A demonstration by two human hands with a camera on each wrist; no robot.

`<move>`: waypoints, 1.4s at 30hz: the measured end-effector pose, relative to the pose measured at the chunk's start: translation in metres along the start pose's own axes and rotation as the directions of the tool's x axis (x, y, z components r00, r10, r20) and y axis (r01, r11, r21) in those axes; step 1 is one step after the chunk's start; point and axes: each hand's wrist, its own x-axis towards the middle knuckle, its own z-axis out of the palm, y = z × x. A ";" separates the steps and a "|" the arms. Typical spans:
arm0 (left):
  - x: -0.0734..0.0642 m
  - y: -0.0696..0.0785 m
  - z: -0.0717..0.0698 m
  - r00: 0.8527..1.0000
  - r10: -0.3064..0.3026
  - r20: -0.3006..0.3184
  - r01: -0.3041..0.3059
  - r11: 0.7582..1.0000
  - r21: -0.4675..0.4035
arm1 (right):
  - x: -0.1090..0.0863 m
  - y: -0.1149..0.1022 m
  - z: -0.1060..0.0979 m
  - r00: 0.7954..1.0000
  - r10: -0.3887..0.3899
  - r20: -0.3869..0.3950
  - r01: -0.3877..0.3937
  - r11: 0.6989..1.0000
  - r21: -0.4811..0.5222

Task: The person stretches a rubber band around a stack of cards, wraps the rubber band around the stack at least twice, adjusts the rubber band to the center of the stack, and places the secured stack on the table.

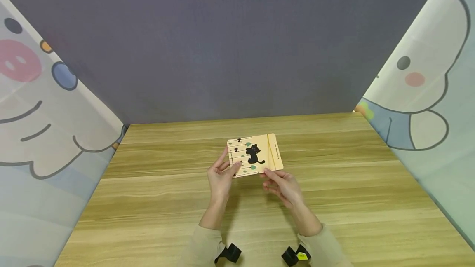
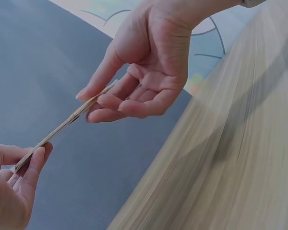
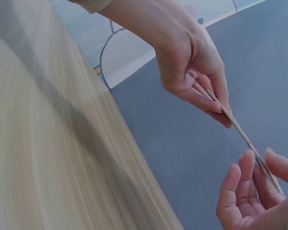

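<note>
A thin, cream-coloured notebook (image 1: pixel 261 154) with a black cat, dark bows and green leaves on its cover is held up over the table. A thin band crosses the cover near its right end. My left hand (image 1: pixel 220 179) grips the left end, thumb on the cover and fingers underneath. At the lower right edge my right hand (image 1: pixel 286 186) pinches the notebook between thumb and fingers, other fingers loosely bent below. Seen edge-on in the left wrist view, the notebook (image 2: pixel 62 125) shows thin layers and spans both hands. Its underside is hidden in the head view.
The wood-grain table (image 1: pixel 156 201) stretches out below both hands. A dark grey panel (image 1: pixel 237 44) rises behind it. Printed cartoon curtains (image 1: pixel 44 127) hang at the left and right sides. Black camera mounts (image 1: pixel 233 253) sit at the wrists.
</note>
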 end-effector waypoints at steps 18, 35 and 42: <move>-0.002 -0.012 -0.004 1.000 -0.011 -0.016 0.012 1.000 0.022 | -0.003 0.002 0.002 0.993 -0.032 -0.114 0.041 0.995 0.086; -0.003 0.008 0.002 0.998 -0.051 -0.031 0.052 0.998 0.039 | 0.035 0.041 -0.057 0.947 -0.308 0.095 0.322 0.884 -0.340; -0.001 0.003 -0.003 0.999 -0.046 -0.007 0.046 0.998 0.043 | -0.015 -0.026 -0.030 0.914 -0.368 0.169 0.398 0.735 -0.549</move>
